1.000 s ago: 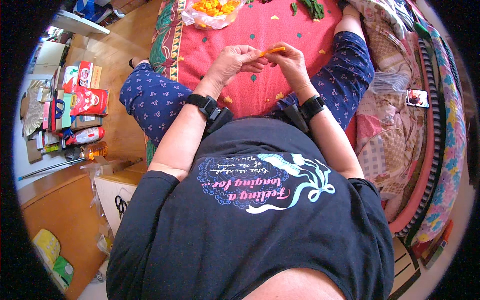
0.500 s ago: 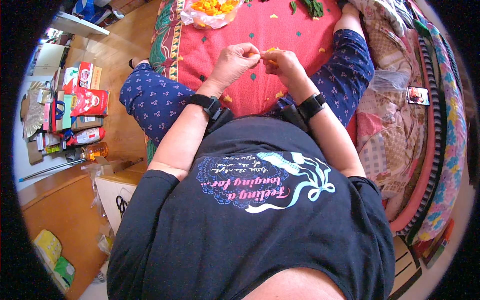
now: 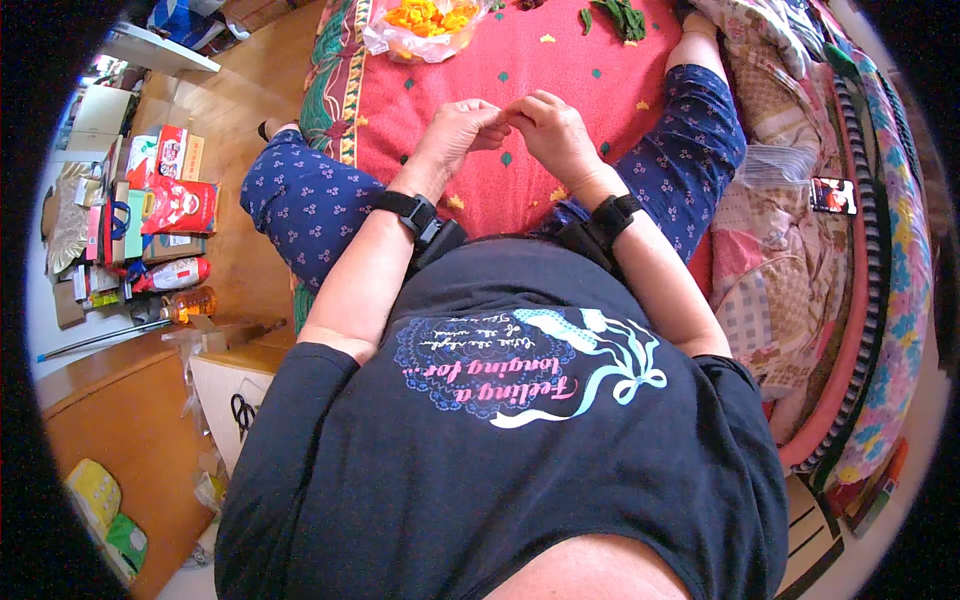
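Note:
My left hand [image 3: 462, 132] and my right hand [image 3: 553, 133] meet at their fingertips above the red patterned bed cover [image 3: 480, 195], between my legs. Both are closed in a pinch. Whatever sits between the fingers is too small and too covered to name. Beyond my left hand stands a clear plastic bag [image 3: 388, 44] whose mouth is spread around a heap of orange-yellow pieces [image 3: 430, 15], perhaps petals. Dark green leaves [image 3: 628, 20] lie loose on the cover, farther off to the right.
Crumpled bedding [image 3: 780, 260] piles up at my right, with a phone [image 3: 833, 195] and a clear plastic bag [image 3: 775, 165] on it. Down on the left, packages such as a red bag [image 3: 180, 205] and an oil bottle [image 3: 190, 303] stand by the wooden floor [image 3: 245, 75].
My right hand has turned and its fingers have curled over toward the left hand's fingertips. Orange-yellow bits that showed at the right fingers are now out of sight.

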The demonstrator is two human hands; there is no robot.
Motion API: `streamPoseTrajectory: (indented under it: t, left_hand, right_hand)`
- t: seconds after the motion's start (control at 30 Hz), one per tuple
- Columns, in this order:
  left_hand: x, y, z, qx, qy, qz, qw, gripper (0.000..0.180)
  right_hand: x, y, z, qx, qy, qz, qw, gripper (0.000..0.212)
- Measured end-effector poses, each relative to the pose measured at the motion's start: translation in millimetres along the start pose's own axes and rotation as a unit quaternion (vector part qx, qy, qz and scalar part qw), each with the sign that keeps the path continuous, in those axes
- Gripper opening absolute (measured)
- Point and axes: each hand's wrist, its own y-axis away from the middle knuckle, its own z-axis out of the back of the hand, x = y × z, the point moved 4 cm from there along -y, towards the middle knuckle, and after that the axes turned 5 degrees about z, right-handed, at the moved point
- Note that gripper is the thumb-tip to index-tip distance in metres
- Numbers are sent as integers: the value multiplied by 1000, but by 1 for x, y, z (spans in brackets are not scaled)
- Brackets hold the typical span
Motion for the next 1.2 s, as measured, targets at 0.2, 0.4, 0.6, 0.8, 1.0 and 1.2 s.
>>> streamPoseTrajectory:
  t: [0.2, 0.4, 0.6, 0.8, 1.0, 1.2]
  left_hand:
    - [-9, 7, 6, -24, -150, -53, 987, 19]
    - [-18, 11, -5, -15, -260, -156, 953, 9]
    - [-19, 14, -21, 0, -356, -206, 912, 5]
    - [-7, 5, -6, 13, -210, -108, 972, 8]
    - [2, -8, 14, 1, -178, -26, 984, 12]
    - [14, -2, 17, 89, 55, 103, 989, 10]
  right_hand:
    - [20, -5, 2, 78, 69, 72, 992, 13]
    - [-5, -4, -13, 70, -25, -44, 996, 8]
    - [-60, 20, -59, 303, -270, -214, 888, 24]
    - [-48, 24, -43, 199, -383, -251, 866, 19]
    - [-19, 12, -12, 177, -255, -194, 931, 13]
    - [2, 2, 7, -62, -101, 44, 992, 7]
